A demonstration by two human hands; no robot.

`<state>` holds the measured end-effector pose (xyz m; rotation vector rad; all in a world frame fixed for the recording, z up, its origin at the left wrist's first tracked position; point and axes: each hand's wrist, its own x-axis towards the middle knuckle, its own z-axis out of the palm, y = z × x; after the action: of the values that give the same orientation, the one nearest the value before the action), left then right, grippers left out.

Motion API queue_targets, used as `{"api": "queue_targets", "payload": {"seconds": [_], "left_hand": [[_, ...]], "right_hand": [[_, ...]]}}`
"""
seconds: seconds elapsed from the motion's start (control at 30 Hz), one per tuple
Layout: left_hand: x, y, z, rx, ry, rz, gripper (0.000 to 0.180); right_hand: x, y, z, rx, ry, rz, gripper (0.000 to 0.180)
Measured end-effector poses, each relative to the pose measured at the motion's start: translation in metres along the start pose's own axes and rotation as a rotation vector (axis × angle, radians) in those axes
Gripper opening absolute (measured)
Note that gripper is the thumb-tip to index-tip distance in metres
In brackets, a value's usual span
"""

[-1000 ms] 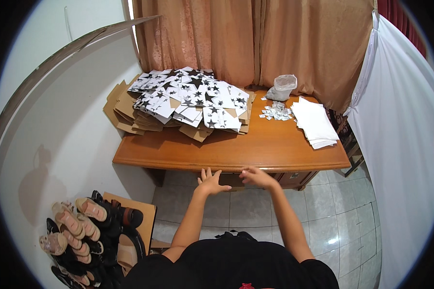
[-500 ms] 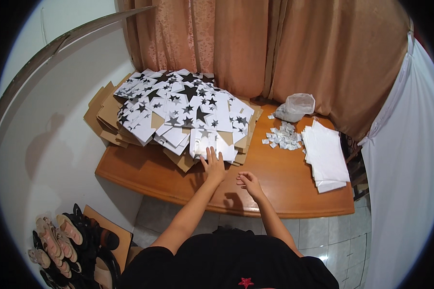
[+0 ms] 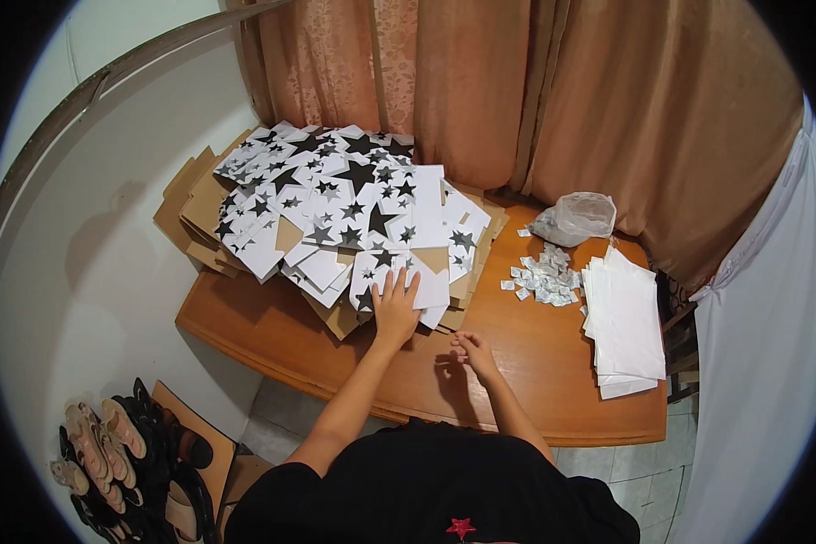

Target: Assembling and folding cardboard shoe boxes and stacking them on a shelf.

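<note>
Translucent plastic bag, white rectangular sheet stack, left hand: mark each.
Translucent plastic bag (image 3: pixel 575 220): head view, its plastic wall.
White rectangular sheet stack (image 3: pixel 624 317): head view, top sheet.
Left hand (image 3: pixel 395 313): head view, back of hand.

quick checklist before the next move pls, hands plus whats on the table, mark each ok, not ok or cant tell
1. Left hand on the flat white piece with black stars: ok, fingers spread over it.
2. Right hand empty: cannot tell; fingers curled, nothing shows.
3. Translucent plastic bag open: ok, mouth gaping.
4. Small square silvery-white packets all bagged: not ok, many lie loose on the brown wooden table.
5. Rectangular white sheets squared up: not ok, edges fanned.
</note>
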<state>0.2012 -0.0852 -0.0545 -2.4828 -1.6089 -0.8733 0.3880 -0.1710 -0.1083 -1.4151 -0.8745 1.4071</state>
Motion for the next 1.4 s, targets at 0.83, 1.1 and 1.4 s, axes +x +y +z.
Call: {"api": "queue_targets", "payload": {"seconds": [0.83,1.1,1.4], "left_hand": [[-0.052,0.007,-0.127,-1.09,0.669,-0.157,0.051],[-0.095,0.047,-0.083,-1.295,0.405,-0.07,0.05],[-0.123,0.052,0.001,-1.256,0.172,-0.051,0.036]], "right_hand": [[-0.124,-0.098,0.001,0.317,0.496,-0.386,0.056],[-0.195,-0.047,-0.055,0.347,0.839,-0.321,0.039],[-0.208,-0.012,-0.095,0.279,0.964,-0.346,0.031]]}}
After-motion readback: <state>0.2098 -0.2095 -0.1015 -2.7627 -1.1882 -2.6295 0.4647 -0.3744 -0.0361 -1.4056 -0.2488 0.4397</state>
